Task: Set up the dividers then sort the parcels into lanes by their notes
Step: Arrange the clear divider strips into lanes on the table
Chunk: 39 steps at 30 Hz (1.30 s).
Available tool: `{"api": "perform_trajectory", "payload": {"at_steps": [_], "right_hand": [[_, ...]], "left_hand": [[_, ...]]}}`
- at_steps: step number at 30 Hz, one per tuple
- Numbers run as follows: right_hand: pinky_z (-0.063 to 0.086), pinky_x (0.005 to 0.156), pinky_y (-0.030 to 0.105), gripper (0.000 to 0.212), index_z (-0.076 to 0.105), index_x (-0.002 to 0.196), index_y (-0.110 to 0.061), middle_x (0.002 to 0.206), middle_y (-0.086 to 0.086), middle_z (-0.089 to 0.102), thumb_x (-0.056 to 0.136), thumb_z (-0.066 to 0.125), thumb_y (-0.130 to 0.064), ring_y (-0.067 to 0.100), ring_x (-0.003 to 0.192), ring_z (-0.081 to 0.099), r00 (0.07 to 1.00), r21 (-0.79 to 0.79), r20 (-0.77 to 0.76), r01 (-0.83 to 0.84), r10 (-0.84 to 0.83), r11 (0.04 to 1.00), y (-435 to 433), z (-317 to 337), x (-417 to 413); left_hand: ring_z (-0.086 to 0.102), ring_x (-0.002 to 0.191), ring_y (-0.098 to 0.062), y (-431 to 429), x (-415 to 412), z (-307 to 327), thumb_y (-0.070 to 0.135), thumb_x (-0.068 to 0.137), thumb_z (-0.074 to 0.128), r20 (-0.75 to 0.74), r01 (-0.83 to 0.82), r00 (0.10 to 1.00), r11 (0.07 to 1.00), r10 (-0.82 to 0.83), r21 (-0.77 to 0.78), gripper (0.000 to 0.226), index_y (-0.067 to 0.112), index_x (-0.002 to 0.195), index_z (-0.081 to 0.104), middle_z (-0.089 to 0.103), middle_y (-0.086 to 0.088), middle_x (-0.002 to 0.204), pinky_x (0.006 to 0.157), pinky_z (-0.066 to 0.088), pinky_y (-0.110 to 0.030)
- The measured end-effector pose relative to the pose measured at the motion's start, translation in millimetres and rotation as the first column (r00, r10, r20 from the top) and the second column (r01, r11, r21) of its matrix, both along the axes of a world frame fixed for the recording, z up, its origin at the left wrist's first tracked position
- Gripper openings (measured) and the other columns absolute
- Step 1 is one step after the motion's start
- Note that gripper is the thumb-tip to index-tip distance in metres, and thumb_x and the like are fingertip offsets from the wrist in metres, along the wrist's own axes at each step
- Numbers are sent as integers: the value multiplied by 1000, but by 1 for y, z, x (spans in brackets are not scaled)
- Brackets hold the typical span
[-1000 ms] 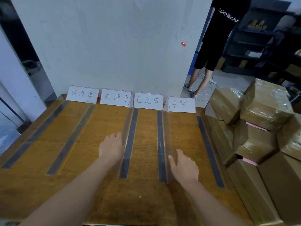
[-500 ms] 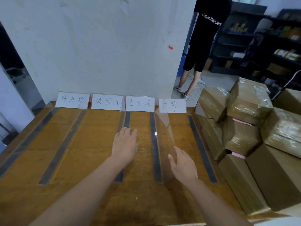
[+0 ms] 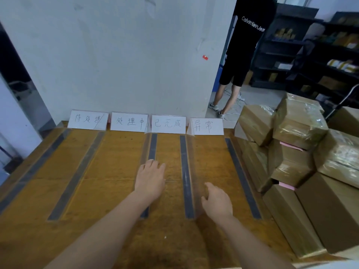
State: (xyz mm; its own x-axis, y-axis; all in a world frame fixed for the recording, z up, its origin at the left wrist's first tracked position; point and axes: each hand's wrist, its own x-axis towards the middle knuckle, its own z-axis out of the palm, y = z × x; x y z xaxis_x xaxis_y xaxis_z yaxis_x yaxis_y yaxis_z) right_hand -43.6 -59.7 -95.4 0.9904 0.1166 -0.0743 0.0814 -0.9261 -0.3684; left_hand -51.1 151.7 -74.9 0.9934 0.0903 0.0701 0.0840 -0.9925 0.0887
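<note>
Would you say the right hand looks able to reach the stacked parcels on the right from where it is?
Probably yes: the right hand rests by a clear divider, and only bare tabletop and a dark strip lie before the parcels.

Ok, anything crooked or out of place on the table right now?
Mostly tidy. The clear plastic divider by the right hand looks slightly tilted rather than upright. The brown tape-wrapped parcels sit in a jumbled heap at the wooden table's right edge, several tilted. No parcel is in a lane.
</note>
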Motion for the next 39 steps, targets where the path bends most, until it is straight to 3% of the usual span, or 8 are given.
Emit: {"api": "perform_trajectory", "payload": {"at_steps": [6, 10, 15, 19, 22, 26, 39], "right_hand": [[55, 77, 26, 30, 55, 124, -21, 106, -3, 66, 94, 56, -16, 14, 94, 64, 999, -32, 36, -3, 4, 999, -2, -1, 2], [52, 69, 23, 31, 54, 124, -22, 98, -5, 66, 94, 56, -17, 13, 87, 63, 999, -34, 28, -16, 17, 999, -4, -2, 3], [53, 62, 22, 32, 53, 124, -23, 89, -6, 66, 93, 57, -20, 11, 78, 64, 999, -29, 14, -39, 39, 999, -4, -2, 4], [54, 59, 22, 30, 50, 126, -25, 82, -9, 65, 96, 54, -29, 6, 69, 62, 998, -37, 30, -48, 49, 998, -4, -2, 2], [52, 59, 20, 28, 50, 126, -26, 83, -10, 64, 99, 51, -30, 6, 69, 62, 998, -58, 45, -40, 43, 998, -4, -2, 3], [45, 55, 17, 26, 49, 126, -25, 84, -10, 64, 100, 48, -27, 7, 68, 59, 998, -105, 56, -26, 32, 994, -5, -1, 3], [55, 60, 22, 21, 47, 119, -23, 79, -9, 61, 99, 51, -24, 6, 67, 61, 998, -61, 27, -52, 54, 997, 3, -5, 6]], "left_hand": [[10, 150, -29, 16, 0, -5, 28, 95, 55, -16, -116, 993, 985, 119, 128, 54, 22, 145, 37, 26, -10, 158, 120, 9, -51], [11, 149, -34, 33, -1, -5, 11, 93, 58, -80, -238, 966, 967, 245, 90, 75, 7, 154, 14, 10, -18, 161, 119, 21, -44], [38, 131, -28, 41, -2, -14, -1, 93, 53, -154, -292, 946, 956, 286, -18, 69, -1, 151, 16, 35, -17, 145, 106, 43, -35], [48, 122, -25, 41, -3, -16, -2, 96, 47, -198, -305, 936, 951, 291, -48, 51, 2, 144, 28, 44, -13, 134, 94, 47, -32], [55, 115, -25, 40, -3, -18, -2, 97, 43, -210, -304, 935, 951, 286, -57, 53, 3, 147, 25, 46, -12, 132, 88, 50, -32], [57, 114, -26, 40, -3, -19, -3, 97, 44, -222, -298, 934, 953, 279, -54, 62, 3, 152, 16, 44, -12, 136, 87, 52, -33], [56, 117, -25, 39, -3, -18, -6, 96, 46, -213, -301, 935, 952, 284, -54, 68, 2, 153, 11, 41, -13, 140, 88, 50, -31]]}}
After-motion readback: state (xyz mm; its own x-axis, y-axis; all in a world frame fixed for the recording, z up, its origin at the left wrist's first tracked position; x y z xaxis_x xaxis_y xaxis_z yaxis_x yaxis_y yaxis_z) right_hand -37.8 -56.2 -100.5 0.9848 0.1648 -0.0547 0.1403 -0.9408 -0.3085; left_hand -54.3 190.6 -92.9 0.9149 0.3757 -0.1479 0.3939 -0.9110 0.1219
